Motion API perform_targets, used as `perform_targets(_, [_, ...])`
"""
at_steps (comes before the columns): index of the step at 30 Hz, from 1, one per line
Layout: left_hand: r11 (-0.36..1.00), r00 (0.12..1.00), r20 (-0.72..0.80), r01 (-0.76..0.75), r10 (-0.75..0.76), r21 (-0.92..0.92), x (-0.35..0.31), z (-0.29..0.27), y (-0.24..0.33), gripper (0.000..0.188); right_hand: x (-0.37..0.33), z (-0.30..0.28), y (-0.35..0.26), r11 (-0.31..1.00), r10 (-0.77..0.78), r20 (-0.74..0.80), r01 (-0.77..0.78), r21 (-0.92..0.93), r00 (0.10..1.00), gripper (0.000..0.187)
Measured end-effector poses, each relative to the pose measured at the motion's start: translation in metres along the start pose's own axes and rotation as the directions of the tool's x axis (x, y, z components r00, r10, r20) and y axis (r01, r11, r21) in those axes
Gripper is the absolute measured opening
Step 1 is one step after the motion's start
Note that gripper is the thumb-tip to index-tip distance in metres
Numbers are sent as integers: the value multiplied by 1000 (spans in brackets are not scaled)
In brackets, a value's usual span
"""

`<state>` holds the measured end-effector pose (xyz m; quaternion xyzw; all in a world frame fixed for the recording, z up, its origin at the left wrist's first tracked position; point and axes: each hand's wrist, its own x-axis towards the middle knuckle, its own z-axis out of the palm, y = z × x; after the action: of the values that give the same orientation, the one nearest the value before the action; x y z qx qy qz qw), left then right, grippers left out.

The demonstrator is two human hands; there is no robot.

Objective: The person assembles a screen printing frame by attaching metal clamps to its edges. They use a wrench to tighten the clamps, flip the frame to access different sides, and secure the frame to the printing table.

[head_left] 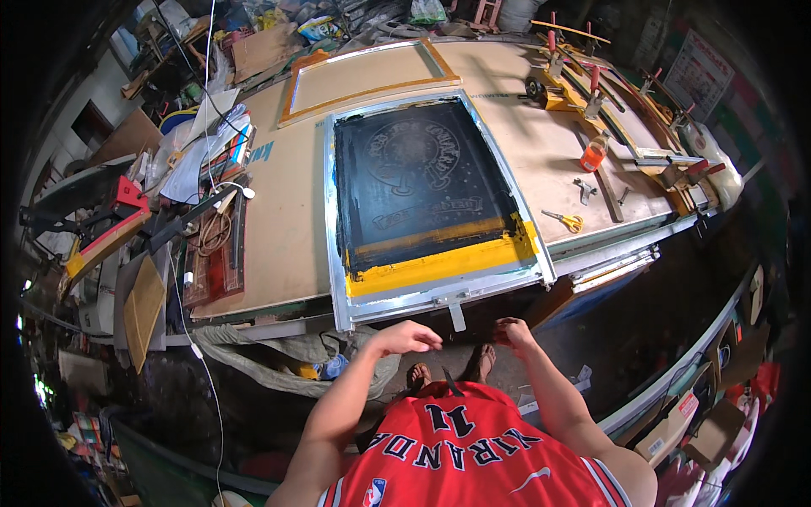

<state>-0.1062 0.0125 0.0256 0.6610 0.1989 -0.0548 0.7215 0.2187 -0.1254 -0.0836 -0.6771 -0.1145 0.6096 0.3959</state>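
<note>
A screen-printing frame (pixel 334 253) with silver metal edges lies on the table before me. Its dark mesh (pixel 414 169) carries a faint round emblem and a banner shape, with yellow tape (pixel 443 264) across the near end. From the middle of the frame's near edge juts a small metal tab (pixel 457 316). My left hand (pixel 405 338) hovers just short of that edge, fingers bent and drawn together. Level with it on the other side of the tab is my right hand (pixel 514 335), its fingers curled in. Whatever either hand holds is too small or dark to make out.
Behind lies an empty wooden frame (pixel 372 80). Yellow scissors (pixel 564 221), a metal fitting (pixel 585 191) and an orange bottle (pixel 594 152) rest at right, near clamped bars (pixel 583 93). Papers and tools crowd the left. Against the table's front leans a panel (pixel 604 283).
</note>
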Motion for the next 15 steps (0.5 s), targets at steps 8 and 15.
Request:
perform_targets(8, [997, 941, -332, 40, -60, -66, -41, -20, 3, 33, 1, 35, 26, 992, -74, -55, 67, -106, 996, 17])
perform_targets(15, [1000, 764, -645, -23, 30, 20, -62, -34, -3, 21, 17, 75, 81, 907, -179, 37, 180, -382, 983, 18])
